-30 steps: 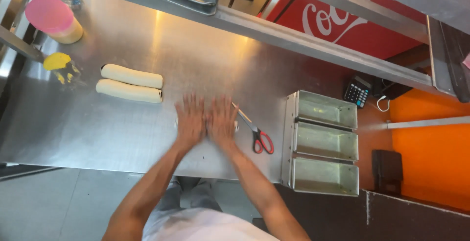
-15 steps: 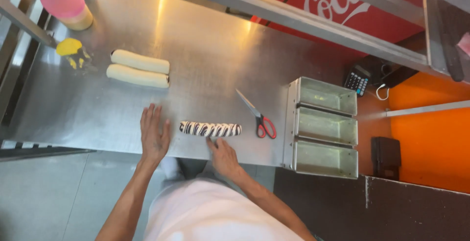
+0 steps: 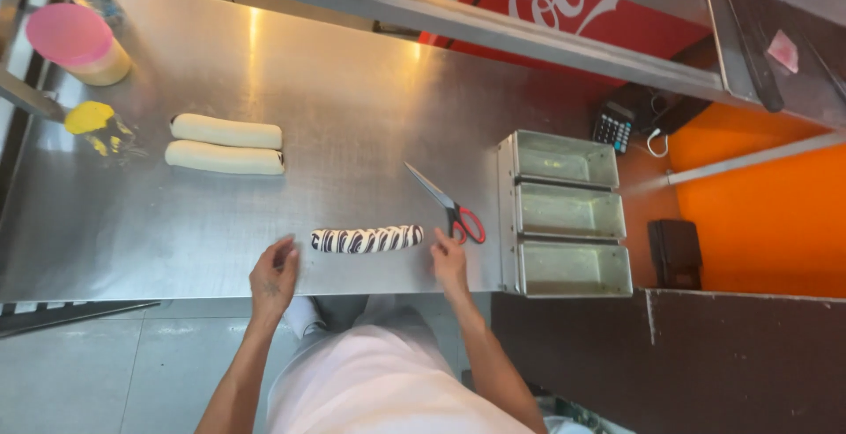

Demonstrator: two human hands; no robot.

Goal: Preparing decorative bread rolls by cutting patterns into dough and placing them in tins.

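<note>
Steel worktable carries a striped dough roll near its front edge, left of the scissors. Left hand rests open, fingers spread, just left of the roll; right hand lies open just right of it, neither touching it.

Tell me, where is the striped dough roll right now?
The striped dough roll lies near the table's front edge, between the left hand and right hand, just left of the scissors.
</note>
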